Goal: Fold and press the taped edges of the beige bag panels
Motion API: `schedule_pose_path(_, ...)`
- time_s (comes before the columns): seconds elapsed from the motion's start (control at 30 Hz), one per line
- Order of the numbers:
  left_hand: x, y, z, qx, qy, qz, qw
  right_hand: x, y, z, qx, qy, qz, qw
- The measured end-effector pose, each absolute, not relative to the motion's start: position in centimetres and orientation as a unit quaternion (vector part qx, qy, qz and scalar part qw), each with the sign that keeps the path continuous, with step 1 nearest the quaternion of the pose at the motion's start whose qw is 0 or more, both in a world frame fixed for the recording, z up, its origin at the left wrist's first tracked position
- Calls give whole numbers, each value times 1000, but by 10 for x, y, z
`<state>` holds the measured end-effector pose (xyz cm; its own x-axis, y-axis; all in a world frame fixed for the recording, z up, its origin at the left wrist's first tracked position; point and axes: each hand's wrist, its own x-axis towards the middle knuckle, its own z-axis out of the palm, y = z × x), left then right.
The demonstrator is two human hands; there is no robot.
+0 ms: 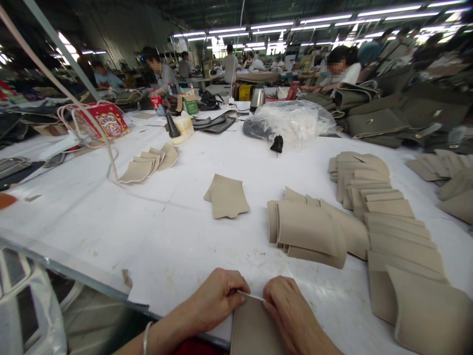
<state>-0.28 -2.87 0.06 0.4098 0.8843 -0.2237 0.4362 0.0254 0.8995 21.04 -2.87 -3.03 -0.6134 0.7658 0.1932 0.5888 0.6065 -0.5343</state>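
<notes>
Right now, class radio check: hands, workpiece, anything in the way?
Left hand, right hand: pinching far edge of beige leather-like panel. Panel: across near edge of white-topped table. Nothing seen blocking hands; two overlapping beige pieces ahead, apart.

A white counter [166,236] with a scuffed, speckled top bears tan pieces in several groups. A long overlapping row [404,241] runs down the right, with a curved stack [310,229] just beside it. Two overlapping pieces [229,199] lie near the middle, a small fan [135,171] farther left. Toward the back are a red bag [107,121], a clear plastic bag [295,118] and a black lump [277,144].
</notes>
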Motion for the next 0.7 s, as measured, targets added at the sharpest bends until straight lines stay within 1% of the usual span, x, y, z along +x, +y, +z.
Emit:
schedule_pose_path(0.37,13,-27,-3,682,484,230,498,209,-31,-21,-366,-884,178,228)
schedule_pose_path(0.53,15,-25,2,674,492,199,514,211,-33,-16,-372,-883,185,219)
schedule_pose_path(0.7,24,-23,2,684,485,202,506,214,-35,-15,-369,-880,220,200)
